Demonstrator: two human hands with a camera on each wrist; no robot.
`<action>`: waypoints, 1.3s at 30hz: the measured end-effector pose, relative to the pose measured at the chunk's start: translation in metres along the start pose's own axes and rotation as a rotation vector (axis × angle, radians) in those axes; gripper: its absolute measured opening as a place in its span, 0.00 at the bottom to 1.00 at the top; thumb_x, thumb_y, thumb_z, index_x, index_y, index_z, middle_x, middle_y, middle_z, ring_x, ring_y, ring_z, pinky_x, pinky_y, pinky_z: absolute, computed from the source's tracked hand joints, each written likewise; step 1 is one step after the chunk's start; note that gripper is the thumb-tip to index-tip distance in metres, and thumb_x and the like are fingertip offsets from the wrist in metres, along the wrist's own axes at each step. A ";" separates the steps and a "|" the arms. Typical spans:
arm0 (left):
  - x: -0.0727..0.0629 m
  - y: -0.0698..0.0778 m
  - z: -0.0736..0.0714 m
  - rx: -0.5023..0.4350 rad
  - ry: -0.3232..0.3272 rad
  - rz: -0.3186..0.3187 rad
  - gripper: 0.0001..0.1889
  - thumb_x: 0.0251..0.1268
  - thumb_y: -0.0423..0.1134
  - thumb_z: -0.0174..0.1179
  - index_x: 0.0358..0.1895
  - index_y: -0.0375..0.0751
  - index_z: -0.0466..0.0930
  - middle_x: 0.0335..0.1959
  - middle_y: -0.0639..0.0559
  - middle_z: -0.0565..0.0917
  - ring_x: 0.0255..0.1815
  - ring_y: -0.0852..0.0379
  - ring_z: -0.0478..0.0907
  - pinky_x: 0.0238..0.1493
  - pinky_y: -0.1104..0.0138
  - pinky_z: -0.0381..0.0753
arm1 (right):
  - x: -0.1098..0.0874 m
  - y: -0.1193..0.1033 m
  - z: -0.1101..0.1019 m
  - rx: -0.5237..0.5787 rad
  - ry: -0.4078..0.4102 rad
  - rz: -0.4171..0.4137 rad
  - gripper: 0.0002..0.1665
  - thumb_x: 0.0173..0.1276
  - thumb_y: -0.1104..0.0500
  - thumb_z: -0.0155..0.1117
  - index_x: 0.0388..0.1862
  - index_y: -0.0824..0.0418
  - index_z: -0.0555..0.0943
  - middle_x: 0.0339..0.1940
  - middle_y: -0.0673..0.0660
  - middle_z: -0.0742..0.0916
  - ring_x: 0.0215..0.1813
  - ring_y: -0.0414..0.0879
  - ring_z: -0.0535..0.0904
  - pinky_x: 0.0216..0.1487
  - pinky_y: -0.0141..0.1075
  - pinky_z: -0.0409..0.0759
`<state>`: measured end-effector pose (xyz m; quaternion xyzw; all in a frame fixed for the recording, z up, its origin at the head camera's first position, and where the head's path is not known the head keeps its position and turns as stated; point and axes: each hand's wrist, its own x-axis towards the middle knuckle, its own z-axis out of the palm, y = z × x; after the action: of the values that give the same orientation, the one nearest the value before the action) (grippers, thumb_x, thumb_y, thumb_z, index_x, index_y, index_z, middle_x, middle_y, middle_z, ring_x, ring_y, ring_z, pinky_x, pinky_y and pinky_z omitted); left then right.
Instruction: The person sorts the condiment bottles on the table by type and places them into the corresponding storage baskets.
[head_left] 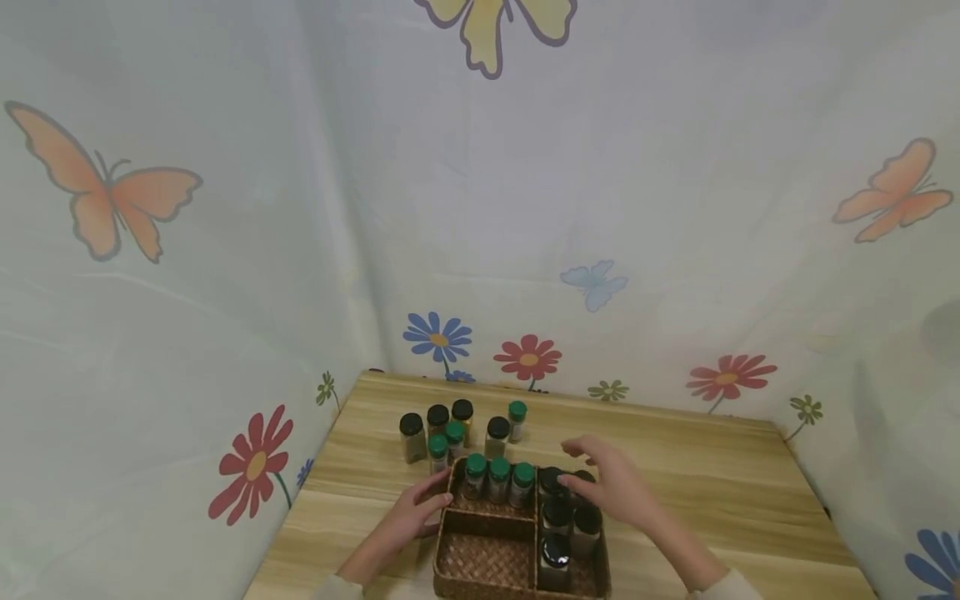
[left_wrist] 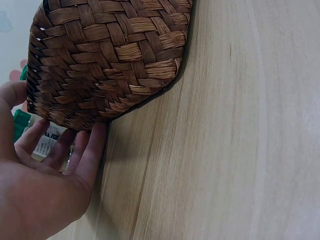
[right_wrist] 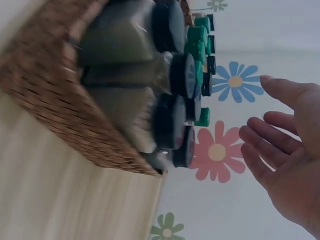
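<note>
Left grip: curled around woven basket's corner
Right grip: loosely spread, near black-capped jars
Three green-capped bottles: upright in basket, between both grips

Pale, creased sheeting rises behind the wood-grained table and along both its sides. Just past the table's far edge are a printed blue flower and red flower; orange butterflies show above the table's left and right.
</note>
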<state>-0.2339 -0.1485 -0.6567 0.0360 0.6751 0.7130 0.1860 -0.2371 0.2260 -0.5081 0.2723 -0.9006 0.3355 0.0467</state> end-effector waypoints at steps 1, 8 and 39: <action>0.000 0.000 -0.001 0.000 0.000 -0.002 0.34 0.83 0.43 0.58 0.84 0.36 0.58 0.81 0.27 0.59 0.76 0.29 0.67 0.59 0.42 0.85 | 0.008 0.002 0.000 -0.014 -0.007 -0.001 0.27 0.72 0.52 0.76 0.65 0.63 0.82 0.58 0.58 0.88 0.59 0.54 0.84 0.57 0.53 0.86; 0.001 -0.001 -0.005 0.002 0.007 -0.003 0.33 0.83 0.42 0.57 0.83 0.36 0.59 0.81 0.26 0.60 0.75 0.28 0.68 0.59 0.42 0.85 | 0.059 0.010 0.010 -0.067 -0.055 0.031 0.32 0.73 0.52 0.75 0.69 0.65 0.80 0.65 0.62 0.86 0.65 0.59 0.82 0.65 0.56 0.82; 0.005 0.003 -0.003 -0.002 -0.018 -0.023 0.34 0.83 0.43 0.57 0.84 0.35 0.57 0.81 0.26 0.59 0.76 0.29 0.67 0.59 0.42 0.85 | 0.133 0.052 0.070 -0.288 -0.150 -0.006 0.22 0.67 0.64 0.77 0.56 0.67 0.80 0.62 0.65 0.82 0.62 0.62 0.79 0.61 0.55 0.82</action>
<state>-0.2403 -0.1498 -0.6554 0.0344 0.6730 0.7111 0.2005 -0.3696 0.1531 -0.5569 0.2898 -0.9396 0.1812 0.0188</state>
